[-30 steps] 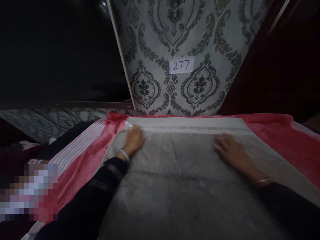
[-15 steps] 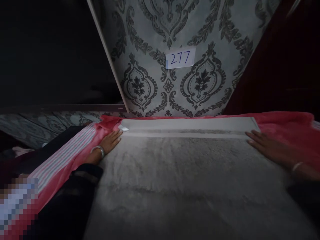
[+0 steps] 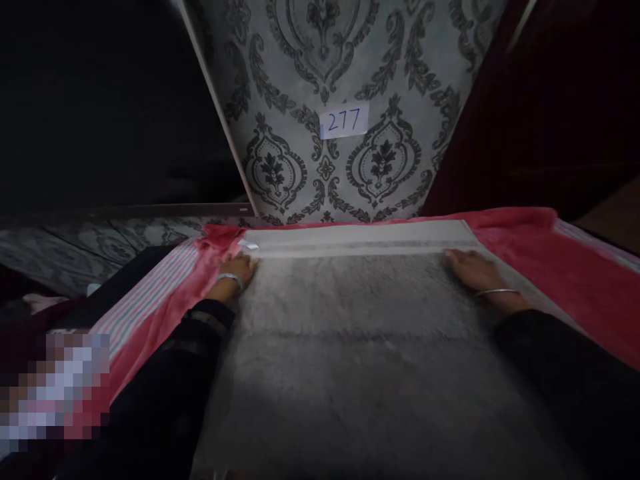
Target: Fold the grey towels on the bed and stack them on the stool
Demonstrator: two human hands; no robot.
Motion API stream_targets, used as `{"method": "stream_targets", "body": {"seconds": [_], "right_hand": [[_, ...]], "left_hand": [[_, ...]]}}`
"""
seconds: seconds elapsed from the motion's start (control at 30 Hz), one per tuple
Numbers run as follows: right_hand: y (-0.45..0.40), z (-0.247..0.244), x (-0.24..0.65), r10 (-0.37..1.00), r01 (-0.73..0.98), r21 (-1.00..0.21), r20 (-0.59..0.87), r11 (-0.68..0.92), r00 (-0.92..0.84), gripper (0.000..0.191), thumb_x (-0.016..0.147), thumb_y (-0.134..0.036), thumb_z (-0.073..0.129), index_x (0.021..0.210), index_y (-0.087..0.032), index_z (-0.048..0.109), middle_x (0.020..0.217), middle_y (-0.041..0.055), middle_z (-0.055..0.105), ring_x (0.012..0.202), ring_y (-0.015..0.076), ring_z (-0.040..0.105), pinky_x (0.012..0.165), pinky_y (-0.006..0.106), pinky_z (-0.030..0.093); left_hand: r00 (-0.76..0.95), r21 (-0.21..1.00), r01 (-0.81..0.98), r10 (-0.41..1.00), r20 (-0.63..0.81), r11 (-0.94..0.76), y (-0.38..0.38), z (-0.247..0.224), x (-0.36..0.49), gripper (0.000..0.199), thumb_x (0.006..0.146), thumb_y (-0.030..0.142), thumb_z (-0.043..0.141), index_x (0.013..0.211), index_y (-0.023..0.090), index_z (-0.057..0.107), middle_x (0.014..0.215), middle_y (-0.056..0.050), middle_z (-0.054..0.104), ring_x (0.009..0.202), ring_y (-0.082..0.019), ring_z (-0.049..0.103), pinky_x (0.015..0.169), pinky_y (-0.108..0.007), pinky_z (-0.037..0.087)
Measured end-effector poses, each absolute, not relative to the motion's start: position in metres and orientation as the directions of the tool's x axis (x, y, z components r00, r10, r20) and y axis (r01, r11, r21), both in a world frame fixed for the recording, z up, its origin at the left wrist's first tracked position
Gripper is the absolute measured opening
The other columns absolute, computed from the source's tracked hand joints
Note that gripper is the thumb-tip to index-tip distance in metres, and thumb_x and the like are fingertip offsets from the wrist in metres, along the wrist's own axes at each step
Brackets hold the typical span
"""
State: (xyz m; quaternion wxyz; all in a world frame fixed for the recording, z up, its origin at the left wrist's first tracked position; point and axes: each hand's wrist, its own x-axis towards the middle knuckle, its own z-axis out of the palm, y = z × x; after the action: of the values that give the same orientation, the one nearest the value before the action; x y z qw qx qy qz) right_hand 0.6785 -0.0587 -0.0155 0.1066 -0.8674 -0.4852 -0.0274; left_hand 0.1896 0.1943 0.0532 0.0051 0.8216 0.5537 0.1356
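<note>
A grey plush blanket [image 3: 350, 300] with a pale border band [image 3: 360, 237] lies spread in front of me, a crease running across it. My left hand [image 3: 240, 269] rests on its far left corner, fingers lying on the fabric just below a small white tag [image 3: 249, 245]. On the far right part, my right hand [image 3: 473, 270] presses down on the plush near the band, its fingers slightly bent and a little blurred. Under the grey blanket is a red plush cloth [image 3: 530, 267], showing along both sides and the far edge.
Patterned wallpaper [image 3: 325, 67] with a paper marked 277 [image 3: 344, 120] rises behind the far edge. A large dark screen [image 3: 110, 107] stands at left, a dark red panel [image 3: 540, 120] at right. Striped fabric [image 3: 150, 287] edges the red cloth; a pixelated patch covers the lower left.
Both hands have slid inward over the grey blanket, the right one clearly farther in from the side edge. My view has shifted slightly to the right.
</note>
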Motion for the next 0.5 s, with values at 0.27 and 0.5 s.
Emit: {"method": "stream_targets", "body": {"seconds": [0.27,0.5], "right_hand": [[-0.087,-0.029,0.439,0.979,0.99,-0.128,0.2,0.061,-0.034,0.062,0.1,-0.046,0.031,0.158,-0.025,0.028,0.163,0.0085,0.029,0.15,0.0284,0.023,0.116,0.056,0.028],[-0.171,-0.033,0.524,0.93,0.932,-0.094,0.081,-0.351,0.358,0.063,0.098,-0.049,0.03,0.155,-0.023,0.036,0.163,0.0097,0.029,0.148,0.0355,0.026,0.114,0.06,0.028]], "left_hand": [[0.942,0.124,0.335,0.337,-0.01,-0.934,0.005,-0.011,0.28,0.074,0.093,0.062,0.044,0.157,0.027,0.029,0.164,-0.01,0.028,0.152,-0.034,0.016,0.12,-0.063,0.016],[0.718,0.08,0.695,0.695,-0.026,-0.715,0.018,0.002,0.197,0.059,0.097,0.045,0.048,0.153,0.032,0.036,0.164,-0.002,0.027,0.153,-0.033,0.016,0.12,-0.063,0.013]]}}
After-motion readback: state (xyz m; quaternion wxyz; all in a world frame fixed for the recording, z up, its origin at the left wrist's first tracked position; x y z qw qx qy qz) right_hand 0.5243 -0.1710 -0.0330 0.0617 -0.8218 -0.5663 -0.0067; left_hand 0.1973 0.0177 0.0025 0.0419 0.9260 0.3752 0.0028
